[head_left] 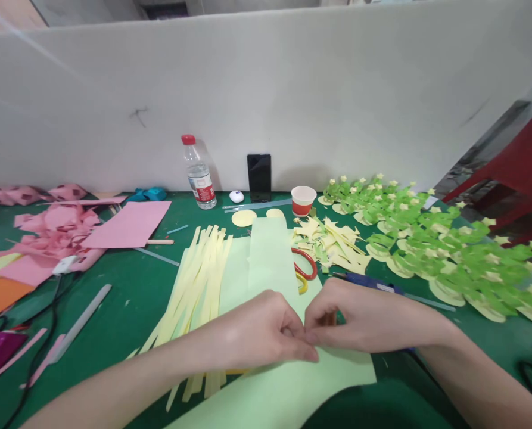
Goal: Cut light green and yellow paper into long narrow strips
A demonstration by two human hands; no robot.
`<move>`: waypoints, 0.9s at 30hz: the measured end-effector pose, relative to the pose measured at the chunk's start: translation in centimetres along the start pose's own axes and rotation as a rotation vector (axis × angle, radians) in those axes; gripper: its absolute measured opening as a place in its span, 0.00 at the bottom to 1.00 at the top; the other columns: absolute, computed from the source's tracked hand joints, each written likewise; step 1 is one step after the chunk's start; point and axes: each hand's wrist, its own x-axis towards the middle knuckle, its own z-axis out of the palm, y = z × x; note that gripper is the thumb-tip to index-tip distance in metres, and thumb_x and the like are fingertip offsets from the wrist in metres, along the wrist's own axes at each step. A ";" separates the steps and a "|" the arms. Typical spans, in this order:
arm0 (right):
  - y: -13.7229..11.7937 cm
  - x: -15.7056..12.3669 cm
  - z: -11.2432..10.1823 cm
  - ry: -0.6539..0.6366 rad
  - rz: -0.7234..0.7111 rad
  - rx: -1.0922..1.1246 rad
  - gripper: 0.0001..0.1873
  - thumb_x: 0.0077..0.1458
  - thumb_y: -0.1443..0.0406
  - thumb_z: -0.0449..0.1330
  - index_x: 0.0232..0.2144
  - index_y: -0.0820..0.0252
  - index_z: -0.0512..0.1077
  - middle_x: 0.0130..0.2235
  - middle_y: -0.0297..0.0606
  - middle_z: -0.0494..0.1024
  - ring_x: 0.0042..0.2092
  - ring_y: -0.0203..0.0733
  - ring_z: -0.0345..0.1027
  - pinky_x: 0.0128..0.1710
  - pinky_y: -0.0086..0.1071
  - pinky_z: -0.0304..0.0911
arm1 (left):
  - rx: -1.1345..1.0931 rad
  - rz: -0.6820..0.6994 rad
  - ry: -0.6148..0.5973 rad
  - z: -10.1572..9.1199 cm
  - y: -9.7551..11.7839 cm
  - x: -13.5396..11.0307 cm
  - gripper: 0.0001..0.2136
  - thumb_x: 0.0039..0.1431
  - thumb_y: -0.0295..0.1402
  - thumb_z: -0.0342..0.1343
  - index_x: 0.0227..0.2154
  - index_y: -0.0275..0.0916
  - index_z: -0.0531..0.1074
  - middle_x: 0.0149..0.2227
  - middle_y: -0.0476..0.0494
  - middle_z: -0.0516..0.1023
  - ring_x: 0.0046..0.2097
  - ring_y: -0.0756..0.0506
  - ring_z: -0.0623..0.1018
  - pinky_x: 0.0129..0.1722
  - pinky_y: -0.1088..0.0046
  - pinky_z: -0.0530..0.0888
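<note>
My left hand (259, 330) and my right hand (359, 316) meet at the fingertips above a pale green paper sheet (292, 381) near the table's front edge. Both hands are closed in a pinch. What they pinch is too small to make out. A narrower pale green strip of paper (270, 253) runs away from the hands. Several pale yellow paper strips (201, 274) lie fanned out to the left of it. Red-handled scissors (305, 265) lie just beyond my right hand.
Many green paper trees with yellow stars (448, 250) cover the right side. Yellow offcuts (328, 241), a red-and-white paper cup (302, 200), a water bottle (198, 173) and a phone (259, 176) stand farther back. Pink paper (127, 223) and scraps fill the left. A white partition (266, 101) closes the back.
</note>
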 end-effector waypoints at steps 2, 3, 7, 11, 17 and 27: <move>0.0 0.1 0.2 -0.003 -0.027 0.004 0.15 0.48 0.72 0.50 0.12 0.63 0.55 0.18 0.26 0.46 0.21 0.27 0.39 0.18 0.25 0.39 | -0.014 0.004 -0.002 0.1 -0.1 0.0 0.20 0.44 0.43 0.58 0.11 0.38 0.56 0.13 0.58 0.47 0.17 0.56 0.48 0.17 0.73 0.44; 0.0 0.1 0.2 -0.001 -0.039 0.011 0.16 0.47 0.73 0.50 0.12 0.62 0.52 0.18 0.26 0.45 0.22 0.27 0.39 0.19 0.25 0.39 | -0.034 0.019 -0.007 0.1 -0.2 0.0 0.21 0.44 0.43 0.59 0.11 0.38 0.55 0.13 0.58 0.47 0.17 0.55 0.47 0.17 0.73 0.44; -0.1 -0.7 -0.7 0.018 -0.036 0.038 0.14 0.45 0.74 0.49 0.13 0.61 0.53 0.17 0.26 0.49 0.21 0.27 0.42 0.20 0.25 0.44 | -0.136 0.061 -0.039 -0.3 -0.8 -0.6 0.19 0.44 0.42 0.60 0.12 0.38 0.58 0.13 0.58 0.47 0.18 0.55 0.47 0.18 0.72 0.43; 0.2 -2.1 -3.1 0.023 0.081 0.002 0.13 0.48 0.72 0.49 0.14 0.61 0.59 0.15 0.28 0.59 0.20 0.28 0.53 0.21 0.24 0.50 | -0.169 0.069 -0.026 -0.8 -1.5 -1.6 0.19 0.46 0.41 0.59 0.12 0.37 0.58 0.14 0.58 0.47 0.19 0.55 0.46 0.20 0.71 0.43; -0.7 -1.5 -2.7 0.172 0.039 -0.036 0.11 0.53 0.63 0.53 0.27 0.62 0.72 0.28 0.35 0.74 0.30 0.34 0.64 0.28 0.26 0.58 | -0.171 0.064 0.010 -0.8 -2.2 -2.0 0.22 0.48 0.39 0.58 0.11 0.38 0.52 0.14 0.58 0.45 0.19 0.55 0.45 0.20 0.71 0.44; -1.6 1.3 1.3 0.256 0.103 0.065 0.08 0.43 0.70 0.54 0.22 0.64 0.73 0.23 0.33 0.73 0.27 0.32 0.60 0.28 0.26 0.57 | -0.046 0.020 0.104 0.0 -1.6 -1.3 0.18 0.48 0.40 0.55 0.13 0.39 0.55 0.15 0.58 0.46 0.20 0.54 0.46 0.19 0.72 0.44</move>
